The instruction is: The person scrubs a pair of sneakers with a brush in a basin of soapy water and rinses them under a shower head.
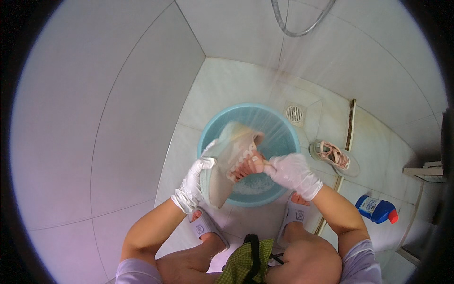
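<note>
While water (278, 135) sprays into the basin (257, 202), the left hand (191, 182) grasps a shoe (226, 161) around its sole (216, 149), above the basin's left side, and the right hand (291, 173) clenches its fingers on the tongue (257, 161) or laces (242, 169); another shoe (338, 159) and a bottle (376, 209) lie right of the basin

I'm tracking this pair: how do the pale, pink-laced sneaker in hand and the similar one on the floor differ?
The held sneaker tilts over the round blue basin; the floor sneaker rests upright on tiles. Visible spray crosses the held sneaker, not the floor sneaker. Both have pink laces.
</note>
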Demonstrator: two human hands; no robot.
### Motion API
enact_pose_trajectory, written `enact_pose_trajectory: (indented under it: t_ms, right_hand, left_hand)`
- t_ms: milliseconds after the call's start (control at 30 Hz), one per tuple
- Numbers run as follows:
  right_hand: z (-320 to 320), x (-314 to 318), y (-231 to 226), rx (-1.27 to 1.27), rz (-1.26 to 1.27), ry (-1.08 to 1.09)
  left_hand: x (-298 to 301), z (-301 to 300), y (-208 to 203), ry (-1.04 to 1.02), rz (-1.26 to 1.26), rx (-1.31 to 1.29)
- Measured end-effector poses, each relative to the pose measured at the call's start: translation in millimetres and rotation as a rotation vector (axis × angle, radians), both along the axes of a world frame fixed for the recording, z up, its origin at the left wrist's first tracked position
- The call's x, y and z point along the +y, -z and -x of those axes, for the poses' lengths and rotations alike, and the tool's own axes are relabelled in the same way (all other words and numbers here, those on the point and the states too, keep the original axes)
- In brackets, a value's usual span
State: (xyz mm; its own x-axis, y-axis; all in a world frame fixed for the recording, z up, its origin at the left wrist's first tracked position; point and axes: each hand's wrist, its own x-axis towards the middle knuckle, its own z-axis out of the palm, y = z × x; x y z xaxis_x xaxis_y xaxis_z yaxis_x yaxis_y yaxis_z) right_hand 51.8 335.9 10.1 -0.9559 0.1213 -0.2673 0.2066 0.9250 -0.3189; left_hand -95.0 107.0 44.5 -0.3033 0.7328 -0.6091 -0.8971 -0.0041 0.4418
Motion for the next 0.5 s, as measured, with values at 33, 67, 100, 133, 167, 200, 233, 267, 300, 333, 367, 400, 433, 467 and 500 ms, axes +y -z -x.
enact_pose_trajectory:
  t_ms: [33,67,100,133,167,200,233,267,300,333,367,400,433,467,500]
  right_hand:
    - [3.0,15.9,2.4,-0.009,-0.051,0.102]
    - [9.2,44.5,4.6,-0.019,-0.102,0.203]
    - [13.3,60.7,3.8,-0.027,-0.154,0.298]
    - [13.9,55.0,-0.4,0.043,-0.220,0.289]
    - [14.2,46.9,-1.5,0.059,-0.236,0.272]
    - [13.9,37.5,0.0,0.069,-0.252,0.262]
    - [15.2,35.3,0.8,0.078,-0.277,0.254]
    - [17.5,35.9,8.5,0.049,-0.285,0.266]
    - [13.4,37.1,16.6,0.027,-0.291,0.270]
    - [8.8,37.6,23.2,0.007,-0.295,0.273]
    - [5.0,36.7,28.8,-0.010,-0.297,0.275]
    - [-1.8,39.0,33.9,0.001,-0.297,0.288]
    - [-9.3,39.9,38.5,0.012,-0.296,0.301]
    - [-15.8,40.3,40.9,0.020,-0.292,0.320]
    - [-15.9,36.0,40.9,0.019,-0.270,0.323]
  left_hand:
    - [2.1,-0.6,3.3,-0.004,-0.032,-0.070]
    - [5.0,-1.9,6.8,-0.007,-0.064,-0.140]
    - [7.3,-2.7,12.3,-0.016,-0.097,-0.212]
    - [6.5,1.9,28.5,-0.005,-0.091,-0.257]
    - [3.0,5.4,55.9,0.004,-0.081,-0.306]
    - [-0.4,6.6,78.1,0.021,-0.071,-0.363]
    - [2.9,5.1,89.8,0.043,0.012,-0.285]
    - [5.1,0.9,100.6,0.063,0.096,-0.204]
    - [9.8,-8.2,101.9,0.084,0.187,-0.129]
    - [12.7,-16.4,102.0,0.030,0.484,0.022]
    - [8.5,-16.4,99.5,0.154,0.583,0.146]
    - [13.4,-13.4,81.0,0.293,0.672,0.272]
    - [14.9,-12.3,59.0,0.433,0.758,0.400]
    - [5.9,-16.7,33.7,0.539,0.721,0.861]
    - [-15.1,-8.9,16.4,0.696,0.713,1.260]
